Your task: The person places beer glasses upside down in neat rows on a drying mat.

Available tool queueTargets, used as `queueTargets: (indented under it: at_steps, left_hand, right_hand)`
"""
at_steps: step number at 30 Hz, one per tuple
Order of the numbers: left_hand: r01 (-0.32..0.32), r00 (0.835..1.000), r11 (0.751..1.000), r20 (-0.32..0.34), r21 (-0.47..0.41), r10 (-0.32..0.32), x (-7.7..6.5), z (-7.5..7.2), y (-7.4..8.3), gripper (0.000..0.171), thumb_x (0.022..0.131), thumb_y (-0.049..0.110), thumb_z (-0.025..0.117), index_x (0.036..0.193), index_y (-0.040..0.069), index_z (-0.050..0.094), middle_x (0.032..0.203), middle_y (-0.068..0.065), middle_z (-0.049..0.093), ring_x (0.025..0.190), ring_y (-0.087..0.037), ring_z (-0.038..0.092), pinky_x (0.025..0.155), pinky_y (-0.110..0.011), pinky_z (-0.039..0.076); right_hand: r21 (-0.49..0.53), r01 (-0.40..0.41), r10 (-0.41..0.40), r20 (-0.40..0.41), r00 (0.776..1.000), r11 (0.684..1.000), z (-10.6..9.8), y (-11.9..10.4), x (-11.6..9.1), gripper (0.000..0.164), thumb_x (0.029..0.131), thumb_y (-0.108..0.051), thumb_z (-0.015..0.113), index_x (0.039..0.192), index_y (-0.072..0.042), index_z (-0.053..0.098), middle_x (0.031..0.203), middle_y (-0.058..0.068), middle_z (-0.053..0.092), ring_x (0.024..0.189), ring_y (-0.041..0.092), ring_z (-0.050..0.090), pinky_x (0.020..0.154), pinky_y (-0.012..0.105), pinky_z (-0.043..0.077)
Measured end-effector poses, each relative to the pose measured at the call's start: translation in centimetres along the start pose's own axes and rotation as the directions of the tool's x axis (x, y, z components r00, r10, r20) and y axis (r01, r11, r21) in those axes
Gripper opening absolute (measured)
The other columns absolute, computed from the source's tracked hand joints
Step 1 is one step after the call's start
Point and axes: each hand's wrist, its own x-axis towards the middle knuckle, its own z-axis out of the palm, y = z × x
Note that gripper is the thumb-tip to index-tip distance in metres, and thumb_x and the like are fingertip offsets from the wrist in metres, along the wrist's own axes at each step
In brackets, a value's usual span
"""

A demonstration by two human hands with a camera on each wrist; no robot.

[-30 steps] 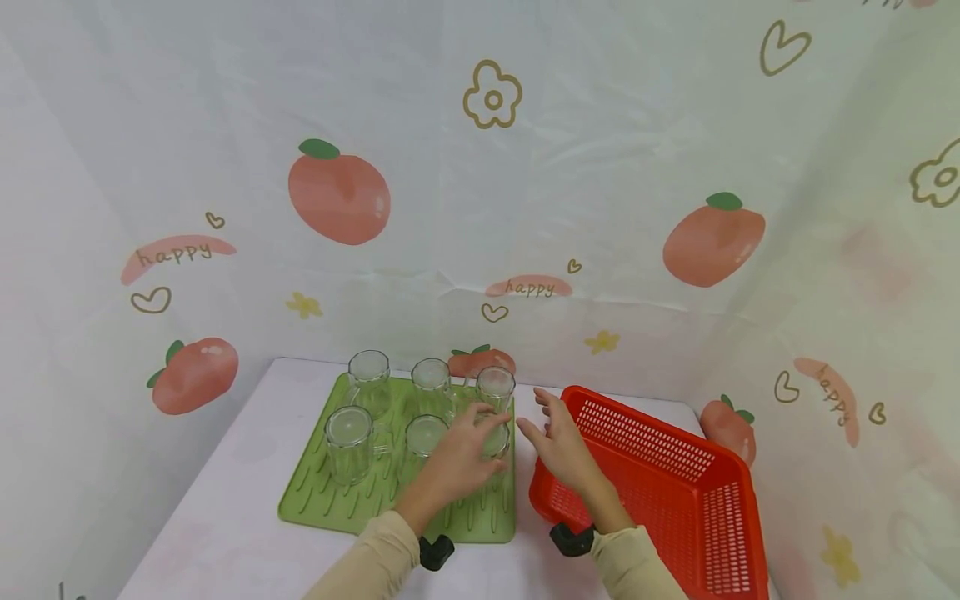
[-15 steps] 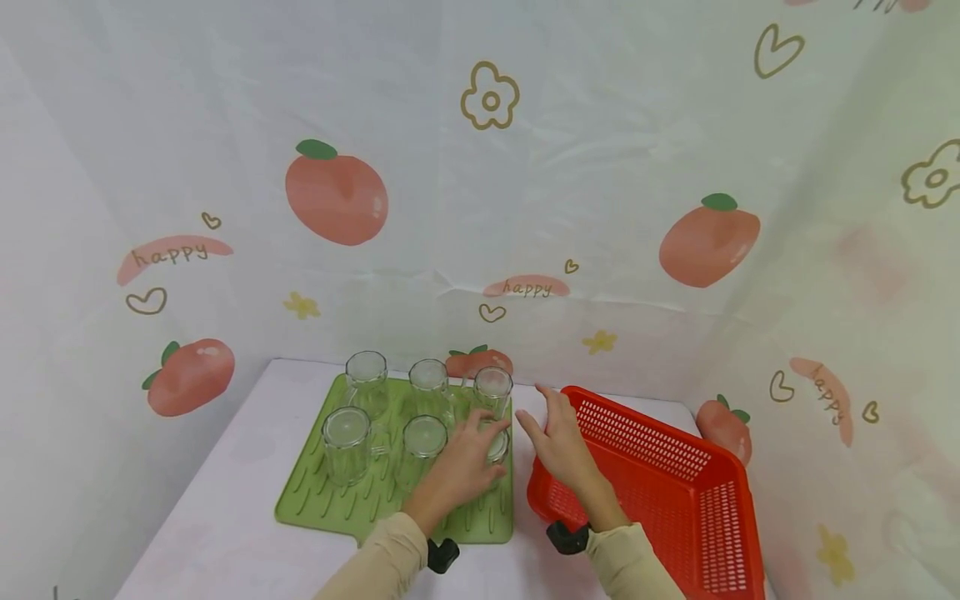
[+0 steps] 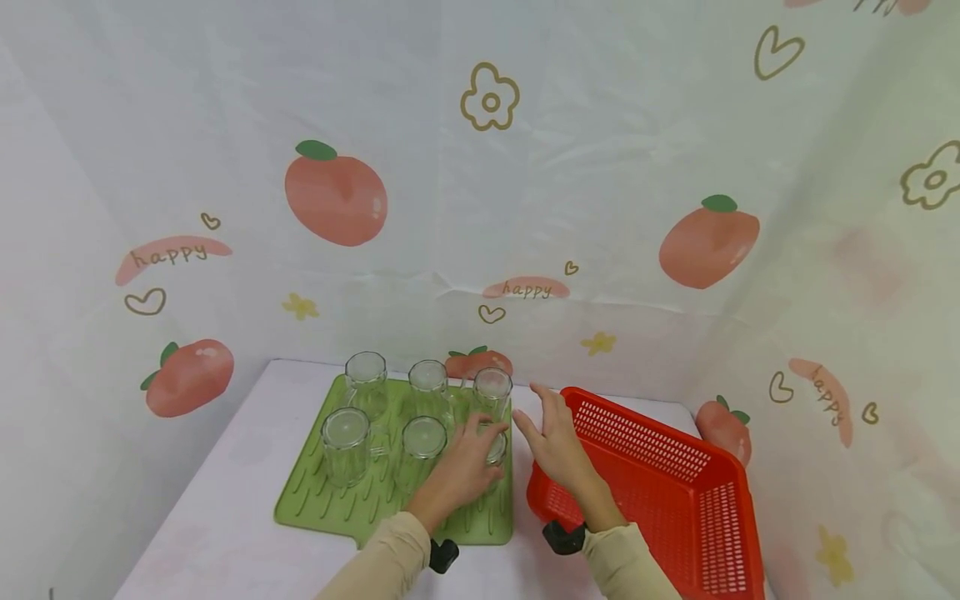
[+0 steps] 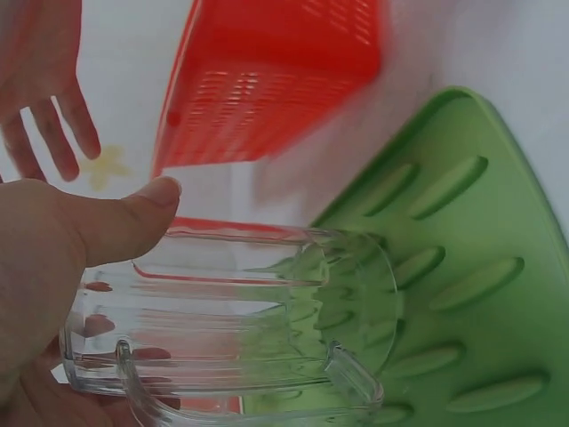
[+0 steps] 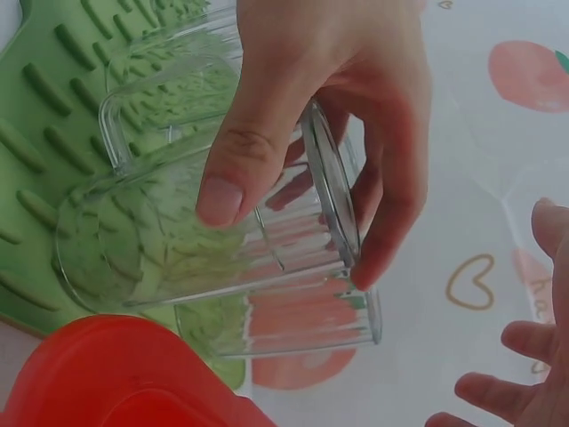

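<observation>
Several clear glass mugs stand upside down in two rows on a green ridged drying mat (image 3: 330,508). My left hand (image 3: 459,468) grips the front right mug (image 4: 222,311) near its upturned base, thumb on one side and fingers on the other. That mug's rim meets the mat, and its handle shows in the left wrist view. In the head view the hand partly hides it. My right hand (image 3: 561,446) hovers between the mat and the red basket (image 3: 660,429), fingers spread and holding nothing; its fingers (image 5: 498,391) show at the right wrist view's edge.
The red perforated basket stands right of the mat, its left rim close to my right hand. Behind the held mug is the back right mug (image 3: 492,390); to its left is the front middle mug (image 3: 422,446). A printed cloth (image 3: 450,208) hangs behind the white table.
My left hand has come down slightly around the front right mug and closed on it. The right hand has hardly moved. The mugs and basket stay in place.
</observation>
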Motion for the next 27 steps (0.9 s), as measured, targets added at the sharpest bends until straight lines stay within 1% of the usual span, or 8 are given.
queueTargets:
  at_steps: [4, 7, 9, 12, 17, 21, 24, 27]
  left_hand:
    - [0.012, 1.0, 0.998, 0.021, 0.058, -0.013, 0.4, 0.5, 0.0, 0.066, 0.087, 0.019, 0.081, 0.146, 0.021, 0.051, 0.15, -0.012, 0.041, 0.127, -0.04, 0.051, 0.09, -0.045, 0.06]
    - [0.014, 1.0, 0.995, 0.019, 0.1, -0.016, 0.5, 0.7, 0.1, 0.065, 0.088, 0.02, 0.081, 0.146, 0.021, 0.051, 0.151, -0.012, 0.041, 0.127, -0.04, 0.051, 0.094, -0.047, 0.059]
    - [0.008, 1.0, 0.993, 0.014, 0.114, -0.009, 0.5, 0.7, 0.1, 0.065, 0.088, 0.021, 0.08, 0.146, 0.021, 0.051, 0.151, -0.013, 0.042, 0.128, -0.039, 0.05, 0.095, -0.048, 0.058]
    - [-0.017, 1.0, 0.989, -0.003, 0.144, 0.017, 0.5, 0.4, 0.1, 0.065, 0.087, 0.022, 0.081, 0.145, 0.018, 0.054, 0.15, -0.014, 0.044, 0.132, -0.038, 0.047, 0.1, -0.049, 0.056]
    - [-0.04, 0.999, 0.984, -0.02, 0.172, 0.044, 0.5, -0.3, 0.0, 0.068, 0.085, 0.027, 0.083, 0.145, 0.018, 0.054, 0.149, -0.015, 0.047, 0.138, -0.038, 0.043, 0.107, -0.056, 0.049]
    - [-0.04, 0.999, 0.988, -0.01, 0.147, 0.042, 0.6, -1.0, 0.1, 0.073, 0.086, 0.035, 0.081, 0.15, 0.02, 0.049, 0.152, -0.015, 0.044, 0.141, -0.038, 0.038, 0.109, -0.059, 0.045]
    - [-0.044, 0.999, 0.987, -0.022, 0.157, 0.048, 0.8, -1.9, 0.3, 0.076, 0.087, 0.041, 0.08, 0.152, 0.019, 0.047, 0.152, -0.015, 0.043, 0.142, -0.038, 0.038, 0.109, -0.06, 0.045]
    - [-0.054, 0.997, 0.981, -0.051, 0.187, 0.064, 1.0, -3.1, 0.5, 0.078, 0.087, 0.045, 0.079, 0.152, 0.017, 0.046, 0.152, -0.017, 0.044, 0.141, -0.04, 0.04, 0.11, -0.061, 0.044]
  right_hand:
    - [-0.008, 0.011, -0.011, -0.011, 1.0, 1.0, 0.1, 0.1, 0.0, 0.066, 0.101, -0.041, 0.061, 0.153, -0.006, 0.038, 0.152, 0.021, 0.043, 0.142, 0.044, 0.038, 0.115, 0.066, 0.036]
    - [-0.009, 0.01, -0.01, -0.009, 1.0, 1.0, 0.2, 0.1, 0.0, 0.067, 0.101, -0.042, 0.06, 0.153, -0.006, 0.038, 0.153, 0.021, 0.043, 0.142, 0.044, 0.038, 0.116, 0.066, 0.036]
    - [-0.012, 0.005, -0.005, -0.007, 1.0, 1.0, 0.2, 0.1, 0.0, 0.067, 0.101, -0.042, 0.06, 0.153, -0.006, 0.038, 0.153, 0.021, 0.042, 0.142, 0.044, 0.038, 0.116, 0.066, 0.035]
    - [-0.008, -0.002, 0.002, -0.002, 1.0, 1.0, 0.2, 0.1, 0.0, 0.067, 0.101, -0.043, 0.059, 0.153, -0.006, 0.039, 0.153, 0.02, 0.043, 0.142, 0.043, 0.039, 0.117, 0.064, 0.036]
    - [0.022, -0.015, 0.014, 0.024, 1.0, 1.0, 0.4, -0.3, 0.0, 0.066, 0.102, -0.043, 0.058, 0.154, -0.008, 0.037, 0.155, 0.019, 0.041, 0.143, 0.041, 0.036, 0.118, 0.064, 0.035]
    - [0.022, -0.016, 0.015, 0.032, 0.999, 1.0, 0.4, -0.4, 0.0, 0.067, 0.102, -0.045, 0.057, 0.154, -0.009, 0.036, 0.155, 0.018, 0.039, 0.144, 0.04, 0.035, 0.117, 0.064, 0.035]
    - [0.011, -0.011, 0.01, 0.03, 1.0, 1.0, 0.3, -0.4, 0.0, 0.066, 0.102, -0.046, 0.057, 0.154, -0.01, 0.037, 0.154, 0.017, 0.04, 0.143, 0.039, 0.036, 0.117, 0.063, 0.036]
    - [-0.013, -0.001, 0.001, 0.024, 1.0, 1.0, 0.1, -0.3, 0.1, 0.067, 0.102, -0.047, 0.057, 0.154, -0.01, 0.037, 0.153, 0.017, 0.041, 0.142, 0.04, 0.036, 0.115, 0.064, 0.037]
